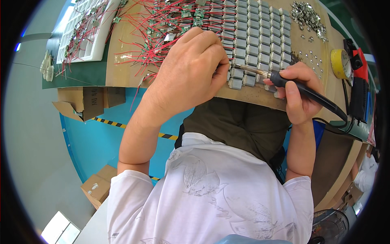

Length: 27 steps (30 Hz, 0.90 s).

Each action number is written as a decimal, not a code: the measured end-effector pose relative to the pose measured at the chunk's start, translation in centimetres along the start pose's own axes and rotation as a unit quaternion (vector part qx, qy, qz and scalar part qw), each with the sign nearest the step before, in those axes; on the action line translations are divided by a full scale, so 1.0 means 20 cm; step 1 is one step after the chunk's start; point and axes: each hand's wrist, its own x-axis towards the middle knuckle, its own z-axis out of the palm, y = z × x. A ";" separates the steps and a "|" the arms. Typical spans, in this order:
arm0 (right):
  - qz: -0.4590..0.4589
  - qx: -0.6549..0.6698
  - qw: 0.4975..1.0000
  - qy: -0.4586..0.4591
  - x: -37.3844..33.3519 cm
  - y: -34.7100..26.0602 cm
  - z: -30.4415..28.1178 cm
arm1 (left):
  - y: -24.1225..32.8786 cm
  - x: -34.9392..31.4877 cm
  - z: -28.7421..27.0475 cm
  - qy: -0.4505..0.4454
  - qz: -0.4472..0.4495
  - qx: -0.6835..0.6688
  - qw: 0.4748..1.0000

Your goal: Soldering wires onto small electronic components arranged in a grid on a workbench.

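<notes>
My right hand (300,107) holds a soldering iron (280,80) by its black handle. Its metal tip points left and lies over the front end of several rows of small grey rectangular blocks (252,51). Beside that tip, my left hand (191,67) is closed in a pinch; whatever its fingertips hold is hidden behind the hand. Under and beyond the left hand spread small green circuit boards (198,18) with thin red wires (152,52), many of them in a tangle. Some black and red wires run to the blocks.
Small shiny metal pieces (308,18) lie heaped at the far right of the brown tabletop (248,94). A yellow roll (340,64) stands near a red and black device (359,61). On the left is a white compartment tray (97,46); cardboard boxes (91,103) sit below the table.
</notes>
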 end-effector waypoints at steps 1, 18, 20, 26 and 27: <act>0.004 0.015 1.000 0.006 -0.01 0.00 -0.01 | 0.00 0.00 0.00 -0.001 0.000 -0.001 1.000; 0.013 0.042 0.998 0.046 0.00 -0.02 0.01 | 0.01 0.01 0.00 0.002 0.003 -0.007 1.000; 0.013 0.054 0.997 0.051 0.00 -0.01 0.02 | 0.00 0.01 -0.01 0.003 -0.001 -0.002 1.000; 0.059 0.063 0.994 0.061 -0.02 -0.02 0.01 | 0.00 0.02 -0.03 -0.009 -0.007 -0.004 1.000; 0.057 0.058 0.995 0.062 -0.04 0.00 0.00 | 0.00 0.02 -0.03 -0.007 -0.005 0.000 1.000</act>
